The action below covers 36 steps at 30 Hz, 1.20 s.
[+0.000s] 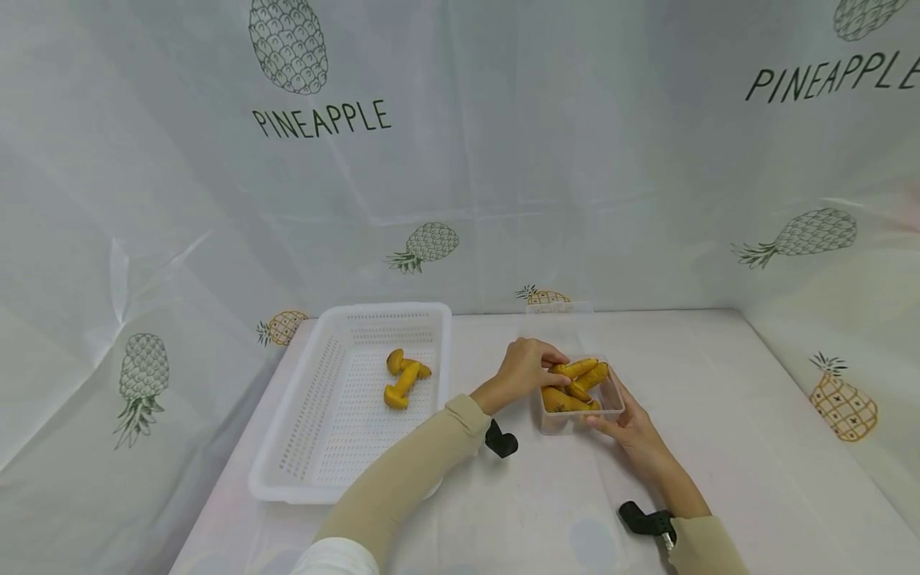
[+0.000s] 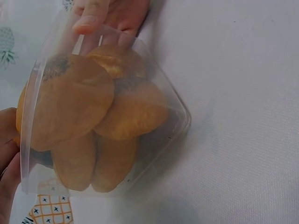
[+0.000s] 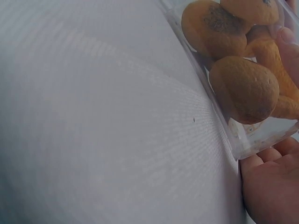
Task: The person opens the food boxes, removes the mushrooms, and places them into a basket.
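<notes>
A clear plastic box [image 1: 564, 423] holds several yellow-brown mushrooms [image 1: 564, 401], their rounded caps showing through its wall in both wrist views. My left hand [image 1: 523, 366] reaches over the box's left side, thumb and fingers pinching the upper mushroom [image 1: 577, 368] at its left end. At the right front corner, my right hand [image 1: 634, 431] grips the box, its thumb by the front wall and its fingers along the right side. In the right wrist view the palm of the right hand [image 3: 275, 179] lies beside the box's lower edge.
On the left stands a white perforated basket [image 1: 323, 431] with a few mushrooms [image 1: 404, 383] inside. A clear lid [image 1: 557, 321] stands behind the box. Black wrist mounts [image 1: 501, 440] sit near both wrists. Pineapple-print sheeting [image 1: 503, 176] rises behind the white table [image 1: 711, 383].
</notes>
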Tool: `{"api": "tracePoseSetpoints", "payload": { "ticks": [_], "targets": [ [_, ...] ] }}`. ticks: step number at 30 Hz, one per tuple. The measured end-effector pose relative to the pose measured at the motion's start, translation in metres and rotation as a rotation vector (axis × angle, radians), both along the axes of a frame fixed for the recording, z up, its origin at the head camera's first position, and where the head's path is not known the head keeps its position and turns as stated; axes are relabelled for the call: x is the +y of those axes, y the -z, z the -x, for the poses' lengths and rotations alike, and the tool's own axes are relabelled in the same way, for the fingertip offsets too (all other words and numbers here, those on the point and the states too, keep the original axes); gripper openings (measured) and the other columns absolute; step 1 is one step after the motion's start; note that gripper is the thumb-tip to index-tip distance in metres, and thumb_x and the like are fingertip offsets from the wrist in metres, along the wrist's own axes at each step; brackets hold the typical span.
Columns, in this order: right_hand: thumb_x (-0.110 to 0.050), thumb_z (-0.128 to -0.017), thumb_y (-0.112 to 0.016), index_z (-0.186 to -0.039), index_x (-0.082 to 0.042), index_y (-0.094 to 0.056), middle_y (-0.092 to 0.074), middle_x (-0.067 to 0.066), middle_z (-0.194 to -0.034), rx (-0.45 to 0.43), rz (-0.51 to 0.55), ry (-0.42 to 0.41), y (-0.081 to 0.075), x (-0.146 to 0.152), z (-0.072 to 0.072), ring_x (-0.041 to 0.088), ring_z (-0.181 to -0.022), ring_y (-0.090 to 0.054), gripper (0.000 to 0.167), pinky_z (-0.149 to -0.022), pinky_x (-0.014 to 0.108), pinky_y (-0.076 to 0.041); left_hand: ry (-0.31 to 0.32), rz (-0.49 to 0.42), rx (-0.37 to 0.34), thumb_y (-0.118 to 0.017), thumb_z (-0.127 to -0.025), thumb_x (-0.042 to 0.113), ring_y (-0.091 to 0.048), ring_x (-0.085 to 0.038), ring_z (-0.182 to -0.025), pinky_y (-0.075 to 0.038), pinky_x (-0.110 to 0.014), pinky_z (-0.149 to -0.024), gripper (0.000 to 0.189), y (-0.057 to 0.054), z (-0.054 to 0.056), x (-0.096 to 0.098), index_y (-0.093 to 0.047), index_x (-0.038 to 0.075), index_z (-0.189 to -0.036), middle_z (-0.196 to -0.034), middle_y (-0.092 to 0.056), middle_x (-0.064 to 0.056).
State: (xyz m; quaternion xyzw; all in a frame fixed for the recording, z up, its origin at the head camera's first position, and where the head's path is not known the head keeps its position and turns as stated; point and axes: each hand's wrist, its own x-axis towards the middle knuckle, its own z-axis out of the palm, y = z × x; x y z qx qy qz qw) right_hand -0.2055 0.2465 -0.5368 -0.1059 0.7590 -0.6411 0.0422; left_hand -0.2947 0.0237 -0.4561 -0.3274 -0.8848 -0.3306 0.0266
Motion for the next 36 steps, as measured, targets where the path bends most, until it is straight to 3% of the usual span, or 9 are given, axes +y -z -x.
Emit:
{"api": "tracePoseSetpoints", "payload": {
  "ticks": [4,7,10,17,19,21,24,25,36],
  "targets": [
    [-0.009,-0.096,-0.068,-0.162,-0.029,-0.005,0.005,0.004,-0.167,-0.006,0.009,-0.002,-0.0009,-0.0004,-0.0003,0.033,-0.150,0.010,0.093,-0.113,0.057,-0.012,-0.009,-0.005,-0.010,-0.086,-0.079,0.028,-0.068,0.000,-0.086,-0.048,-0.011,-0.077,0.030,-0.0003,-0.0005,0.0006,-0.080,0.013,-0.105,-0.098,-0.076,0.006],
    [-0.009,-0.096,-0.068,-0.162,-0.029,-0.006,0.004,0.005,-0.167,-0.002,0.002,0.002,-0.0015,-0.0006,-0.0006,0.034,-0.150,0.009,0.093,-0.112,0.059,-0.011,-0.012,-0.009,-0.011,-0.086,-0.079,0.027,-0.068,0.000,-0.085,-0.048,-0.011,-0.076,0.030,-0.0007,-0.0008,0.0010,-0.080,0.013,-0.104,-0.098,-0.076,0.006],
    [-0.009,-0.097,-0.067,-0.162,-0.030,-0.006,0.003,0.004,-0.167,0.002,-0.010,0.000,-0.0015,-0.0006,-0.0008,0.034,-0.150,0.008,0.092,-0.113,0.052,-0.015,-0.017,-0.009,-0.009,-0.086,-0.080,0.028,-0.068,0.001,-0.085,-0.048,-0.011,-0.077,0.029,-0.0011,-0.0011,0.0013,-0.080,0.013,-0.104,-0.097,-0.076,0.007],
    [-0.007,-0.097,-0.066,-0.162,-0.028,-0.006,0.003,0.007,-0.167,0.035,-0.001,-0.014,0.0010,0.0000,0.0003,0.036,-0.150,0.008,0.091,-0.105,0.012,-0.028,-0.046,0.001,0.004,-0.085,-0.080,0.030,-0.065,0.003,-0.084,-0.045,-0.012,-0.081,0.028,-0.0011,-0.0025,0.0029,-0.080,0.015,-0.103,-0.097,-0.076,0.008],
    [-0.007,-0.097,-0.066,-0.162,-0.028,-0.006,0.003,0.007,-0.167,0.036,0.002,-0.013,0.0011,-0.0001,0.0004,0.036,-0.150,0.007,0.091,-0.111,0.021,-0.027,-0.049,-0.003,0.000,-0.086,-0.080,0.029,-0.065,0.004,-0.084,-0.046,-0.012,-0.080,0.028,-0.0011,-0.0028,0.0032,-0.080,0.014,-0.103,-0.097,-0.076,0.008],
    [-0.006,-0.096,-0.067,-0.162,-0.028,-0.006,0.003,0.007,-0.167,0.033,0.004,-0.010,0.0008,-0.0003,0.0003,0.036,-0.150,0.008,0.092,-0.117,0.037,-0.021,-0.053,-0.007,0.001,-0.086,-0.080,0.029,-0.066,0.003,-0.084,-0.046,-0.013,-0.081,0.028,-0.0012,-0.0030,0.0034,-0.081,0.014,-0.102,-0.097,-0.076,0.008],
    [-0.006,-0.096,-0.067,-0.162,-0.028,-0.006,0.003,0.007,-0.167,0.028,0.008,-0.005,0.0005,-0.0006,0.0000,0.036,-0.150,0.007,0.093,-0.112,0.061,-0.011,-0.057,-0.017,-0.002,-0.086,-0.079,0.028,-0.067,0.002,-0.084,-0.046,-0.014,-0.083,0.027,-0.0007,-0.0031,0.0038,-0.081,0.014,-0.102,-0.096,-0.076,0.008],
    [-0.006,-0.096,-0.067,-0.162,-0.028,-0.006,0.003,0.007,-0.167,0.026,0.010,-0.004,0.0004,-0.0006,-0.0001,0.036,-0.150,0.007,0.093,-0.111,0.064,-0.010,-0.057,-0.022,-0.002,-0.086,-0.079,0.028,-0.067,0.002,-0.084,-0.046,-0.014,-0.084,0.027,-0.0007,-0.0031,0.0039,-0.081,0.014,-0.102,-0.096,-0.076,0.008],
    [-0.006,-0.096,-0.067,-0.162,-0.028,-0.005,0.002,0.006,-0.167,0.048,0.001,-0.008,0.0015,0.0001,0.0011,0.034,-0.150,0.007,0.092,-0.113,0.056,-0.009,-0.062,-0.086,-0.068,-0.086,-0.080,0.022,-0.071,-0.005,-0.085,-0.048,-0.008,-0.076,0.028,-0.0003,-0.0051,0.0039,-0.080,0.009,-0.103,-0.097,-0.076,0.004]
  ]
}}
